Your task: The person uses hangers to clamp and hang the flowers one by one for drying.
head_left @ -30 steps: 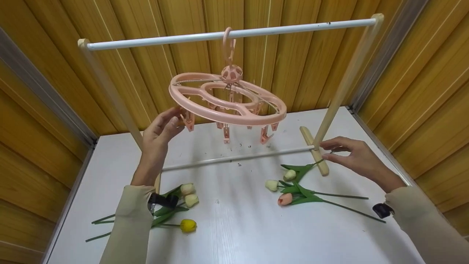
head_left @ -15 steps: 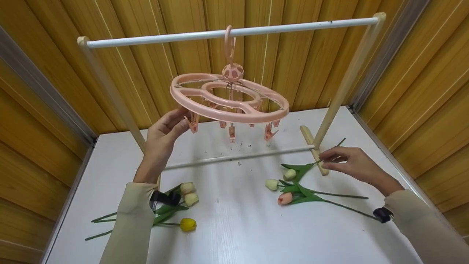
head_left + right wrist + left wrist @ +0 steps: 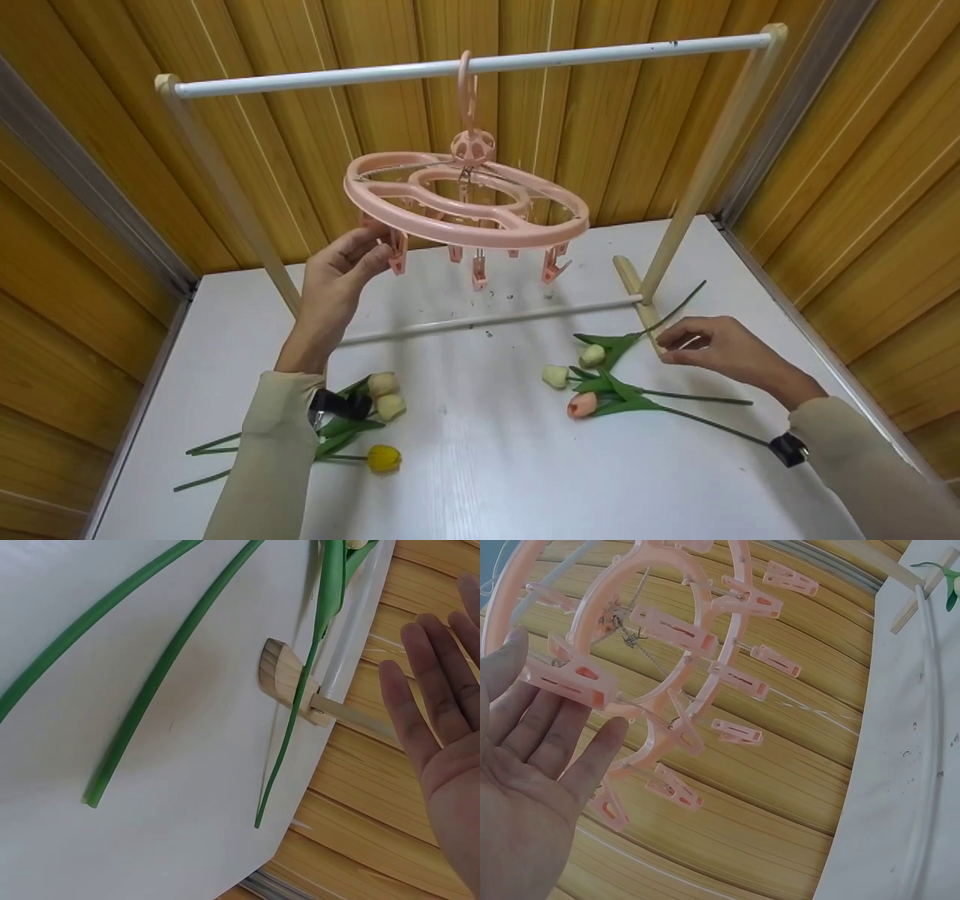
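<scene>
A pink clip hanger [image 3: 465, 234] hangs by its hook from the white top bar [image 3: 337, 78] of a rack, its oval frame tilted. My left hand [image 3: 330, 285] is at the frame's left side and pinches a pink clothespin [image 3: 574, 681] between thumb and fingers. Several other clothespins dangle below the frame. My right hand [image 3: 724, 349] holds nothing, its fingers loosely bent, beside the stem [image 3: 684, 301] of a white tulip [image 3: 592, 355]. That stem lies across the wooden foot [image 3: 281, 675] of the rack. Another white tulip [image 3: 555, 376] and a peach tulip [image 3: 581, 406] lie just nearer.
On the left of the white table [image 3: 480, 480] lie a yellow tulip [image 3: 384, 458] and two pale tulips [image 3: 390, 407], partly under my left forearm. The rack's lower bar [image 3: 525, 313] crosses the table behind the flowers. Wood-pattern panels [image 3: 600, 150] enclose the back and sides.
My right hand has let go of the white tulip's stem and drawn back toward me. My left hand has shifted slightly right and closed on the clothespin; the hanger has swayed a little.
</scene>
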Demonstrator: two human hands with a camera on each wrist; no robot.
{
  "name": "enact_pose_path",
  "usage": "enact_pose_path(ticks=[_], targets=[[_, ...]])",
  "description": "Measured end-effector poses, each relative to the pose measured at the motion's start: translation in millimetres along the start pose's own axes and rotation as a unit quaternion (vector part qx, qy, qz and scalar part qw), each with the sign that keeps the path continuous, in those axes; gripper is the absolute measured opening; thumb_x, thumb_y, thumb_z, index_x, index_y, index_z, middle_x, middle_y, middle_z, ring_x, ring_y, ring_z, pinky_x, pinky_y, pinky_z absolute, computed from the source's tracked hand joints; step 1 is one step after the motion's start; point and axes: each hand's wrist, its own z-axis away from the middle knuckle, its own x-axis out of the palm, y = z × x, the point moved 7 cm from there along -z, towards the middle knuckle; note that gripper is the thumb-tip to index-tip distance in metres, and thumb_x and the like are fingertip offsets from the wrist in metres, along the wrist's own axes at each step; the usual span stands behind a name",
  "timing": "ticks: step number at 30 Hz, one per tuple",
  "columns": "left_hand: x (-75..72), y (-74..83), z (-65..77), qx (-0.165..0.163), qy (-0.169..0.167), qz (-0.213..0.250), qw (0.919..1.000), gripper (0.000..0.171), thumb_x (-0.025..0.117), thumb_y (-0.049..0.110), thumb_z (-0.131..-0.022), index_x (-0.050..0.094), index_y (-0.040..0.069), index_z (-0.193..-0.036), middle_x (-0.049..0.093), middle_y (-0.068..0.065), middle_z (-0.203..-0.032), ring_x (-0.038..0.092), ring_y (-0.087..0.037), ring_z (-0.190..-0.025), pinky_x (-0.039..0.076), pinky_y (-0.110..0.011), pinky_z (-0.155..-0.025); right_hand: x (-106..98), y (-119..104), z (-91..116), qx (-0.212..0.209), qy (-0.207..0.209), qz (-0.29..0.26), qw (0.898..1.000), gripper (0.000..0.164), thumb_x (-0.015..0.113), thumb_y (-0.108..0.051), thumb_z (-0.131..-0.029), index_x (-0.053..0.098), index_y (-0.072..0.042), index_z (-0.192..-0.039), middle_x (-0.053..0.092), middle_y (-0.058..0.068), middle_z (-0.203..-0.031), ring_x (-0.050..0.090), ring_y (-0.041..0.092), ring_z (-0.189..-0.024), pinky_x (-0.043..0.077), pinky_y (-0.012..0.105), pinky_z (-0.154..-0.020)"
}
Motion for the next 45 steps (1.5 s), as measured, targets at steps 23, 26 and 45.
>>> enact_pose_path(ticks=[23,26,45], targets=[[2.6,-1.3,6.3,-0.003,-0.040,-0.014,0.9991,0.033,0.063,0.002,-0.106,0.067,-0.001,-0.139,0.073,-0.016,-0.126,0.069,-0.033,-0.117,0.057,-0.037,-0.103,32,19,6,0.020,-0.076,-0.005,0.997,0.028,0.085,-0.027,-0.093,0.078,-0.007,-0.113,0.076,0.006,-0.109,0.070,0.023,-0.102,0.060,0.027,-0.081],[2.2,-1.4,7.1,-0.007,-0.036,-0.028,0.9989,0.032,0.066,0.002,-0.105,0.069,0.001,-0.137,0.075,-0.012,-0.124,0.069,-0.029,-0.114,0.057,-0.036,-0.102,38,18,7,0.013,-0.086,-0.007,0.996,0.025,0.085,-0.025,-0.093,0.079,-0.008,-0.110,0.077,0.005,-0.106,0.070,0.019,-0.099,0.060,0.027,-0.078],[9.8,0.4,9.9,0.011,-0.059,-0.017,0.9981,0.028,0.066,0.006,-0.106,0.071,-0.003,-0.132,0.075,-0.013,-0.120,0.071,-0.029,-0.109,0.058,-0.040,-0.102,61,31,12,0.008,-0.128,0.017,0.992,0.018,0.091,-0.017,-0.084,0.079,-0.015,-0.097,0.070,-0.009,-0.090,0.064,0.010,-0.084,0.056,0.024,-0.073]])
